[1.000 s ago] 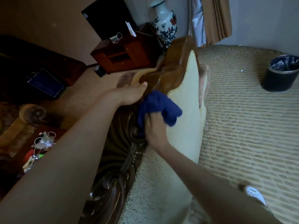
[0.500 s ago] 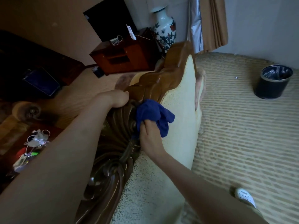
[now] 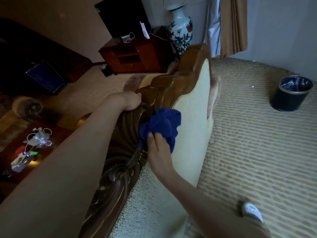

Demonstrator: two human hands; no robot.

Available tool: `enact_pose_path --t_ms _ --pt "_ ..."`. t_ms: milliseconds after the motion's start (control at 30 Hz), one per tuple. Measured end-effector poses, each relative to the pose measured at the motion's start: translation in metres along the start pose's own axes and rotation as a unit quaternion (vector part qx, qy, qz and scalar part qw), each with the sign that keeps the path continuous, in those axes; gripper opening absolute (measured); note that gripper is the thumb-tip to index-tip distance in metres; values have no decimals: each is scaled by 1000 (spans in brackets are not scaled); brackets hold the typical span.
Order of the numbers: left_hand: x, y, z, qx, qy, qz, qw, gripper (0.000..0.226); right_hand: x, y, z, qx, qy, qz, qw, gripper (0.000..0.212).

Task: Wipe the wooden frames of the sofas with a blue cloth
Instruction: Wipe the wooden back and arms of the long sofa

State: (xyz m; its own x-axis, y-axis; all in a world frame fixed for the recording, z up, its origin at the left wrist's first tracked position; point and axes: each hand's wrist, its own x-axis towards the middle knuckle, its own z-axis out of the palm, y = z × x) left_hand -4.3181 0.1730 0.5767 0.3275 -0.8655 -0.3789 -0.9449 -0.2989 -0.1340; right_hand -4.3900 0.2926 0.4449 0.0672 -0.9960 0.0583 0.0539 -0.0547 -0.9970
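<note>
The blue cloth (image 3: 161, 125) sits bunched at the centre of the frame, pressed against the carved wooden frame (image 3: 120, 169) of the sofa where the dark scrollwork meets the cream upholstery (image 3: 190, 138). The right hand (image 3: 158, 152) comes in from the lower right on an arm that runs diagonally up the frame; its back faces the camera and its fingers (image 3: 151, 135) curl into the lower part of the cloth, gripping it. The left arm reaches in from the lower left, long and nearly straight, and the left hand (image 3: 127, 101) is closed over the top edge of the wooden frame just above and to the left of the cloth, fingers wrapped around the wood.

The frame's lighter brown crest (image 3: 188, 73) rises toward the upper middle. Behind it, in the upper centre, a blue and white vase (image 3: 180, 31) stands beside a reddish cabinet (image 3: 133, 55) with a dark screen (image 3: 123, 16) on it. A tan curtain (image 3: 233, 24) hangs at the upper right. A black bin (image 3: 289, 95) stands on the woven carpet (image 3: 257, 152) at the right edge. A white shoe (image 3: 252, 210) shows at the lower right. At the lower left, a dark surface (image 3: 56, 134) carries a tangle of small objects (image 3: 32, 145), too dim to identify.
</note>
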Motion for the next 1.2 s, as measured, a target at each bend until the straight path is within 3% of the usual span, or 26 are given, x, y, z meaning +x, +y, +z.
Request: enact_pose_path --t_ms 167,300,533,633,733,833,933,1033,1067,1200 --pt "-7 3 -1 18 8 7 1000 50 55 -9 -9 -80 27 -28 996 29" --pt "-10 4 -2 14 16 8 1000 49 98 -27 -20 -59 66 -23 996 34" --pt "-12 -1 -1 -9 12 5 1000 47 33 17 -10 -70 1 -147 987 19" --pt "-16 2 -2 -32 18 9 999 42 48 12 -14 -93 -2 -190 977 25" --pt "-18 3 -3 -73 30 -5 997 40 73 -9 -22 -154 14 -271 950 15" --pt "-12 -4 -11 -129 65 -39 989 43 101 -29 -25 -255 5 -358 898 20" --pt "-4 -19 -22 -193 87 -82 974 31 133 -47 -25 -357 -104 -432 822 30" --pt "-8 -34 -22 -178 69 -150 970 33 169 -68 -22 -413 -279 -472 727 22" --pt "-9 -39 -19 -174 77 -178 966 36 180 -76 -16 -419 -333 -455 712 22" --pt "-24 -42 -12 -150 134 -278 939 38 204 -94 16 -412 -495 -206 736 42"
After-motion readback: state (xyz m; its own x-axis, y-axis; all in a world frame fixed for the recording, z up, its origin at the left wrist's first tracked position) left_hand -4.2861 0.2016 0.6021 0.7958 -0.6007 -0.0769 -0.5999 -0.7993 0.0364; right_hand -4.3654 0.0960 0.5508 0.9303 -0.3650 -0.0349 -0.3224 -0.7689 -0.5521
